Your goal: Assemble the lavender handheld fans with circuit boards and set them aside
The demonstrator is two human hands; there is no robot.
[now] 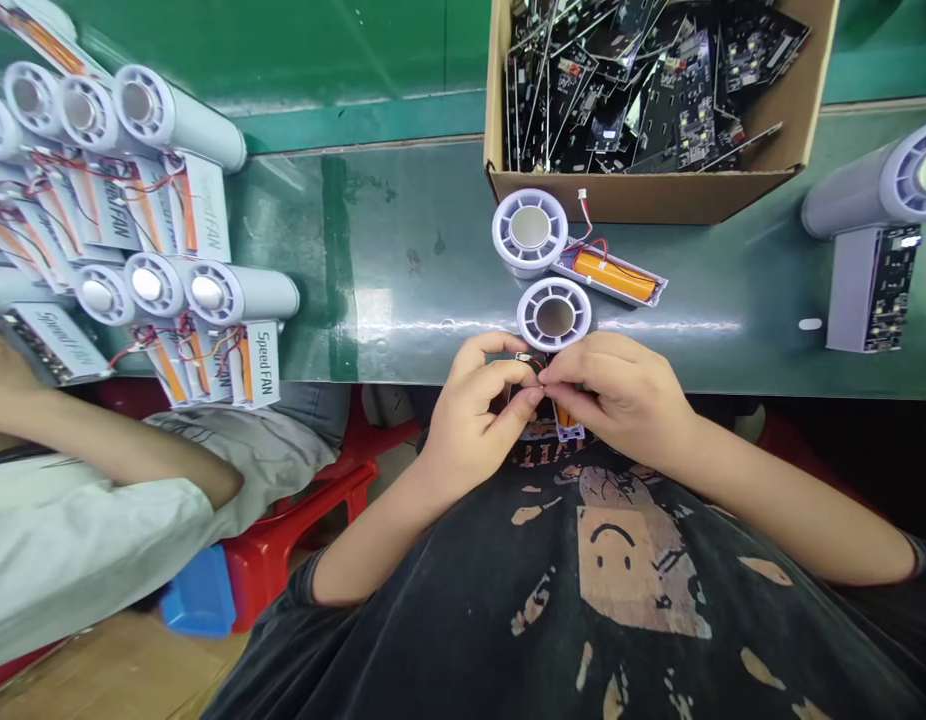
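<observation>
We are pinching a small dark part (530,364) between the fingertips of our left hand (467,425) and right hand (613,400) — both hands are pressed close together at the desk's edge, with a pale strip (569,430) hanging just below them. Just beyond our hands, a round white fan ring (554,314) is lying on the desk (403,250), and an orange battery (614,276) is sitting in a tray (605,292) beside another ring (530,232) — farther from our hands, a cardboard box (643,197) is holding circuit boards (658,100).
</observation>
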